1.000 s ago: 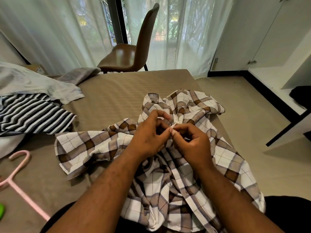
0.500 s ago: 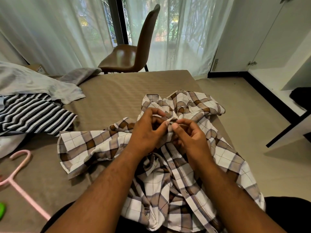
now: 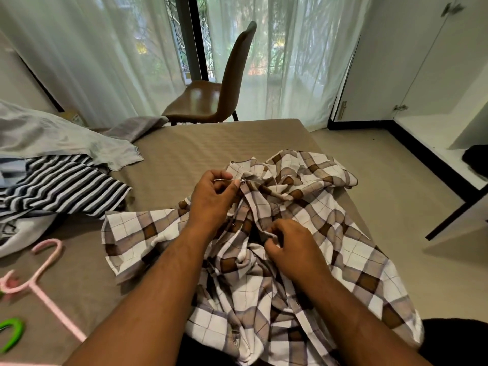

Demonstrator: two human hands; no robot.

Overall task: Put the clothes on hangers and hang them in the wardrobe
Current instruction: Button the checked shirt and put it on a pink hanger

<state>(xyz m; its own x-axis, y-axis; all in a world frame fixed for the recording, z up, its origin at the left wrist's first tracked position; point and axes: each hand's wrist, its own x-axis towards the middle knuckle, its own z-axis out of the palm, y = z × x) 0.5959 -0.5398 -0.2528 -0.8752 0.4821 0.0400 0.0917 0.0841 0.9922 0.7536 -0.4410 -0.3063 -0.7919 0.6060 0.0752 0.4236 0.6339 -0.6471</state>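
Early in the task, by the look of it: plaid shirt [image 3: 311,262] lies crumpled from the person's lap onto the bed [image 3: 200,149], not on any hanger yet. Right hand [image 3: 293,249] is nearer, fingers [image 3: 272,231] curled in, pinching a fold at the shirt's front mid-way up. Left hand [image 3: 211,202] is farther, thumb and forefinger pressed together on the collar edge right by a small button [image 3: 243,180], other fingers loosely curled; likely buttoning or straightening the neck. Pink hanger [image 3: 45,281] and green hanger [image 3: 12,332] lie unused on the bed at left. Beyond them, striped garment [image 3: 60,186] and grey garment [image 3: 66,138] are also unhung. Wardrobe [image 3: 422,75] stands open far right; no hung clothes visible in it.
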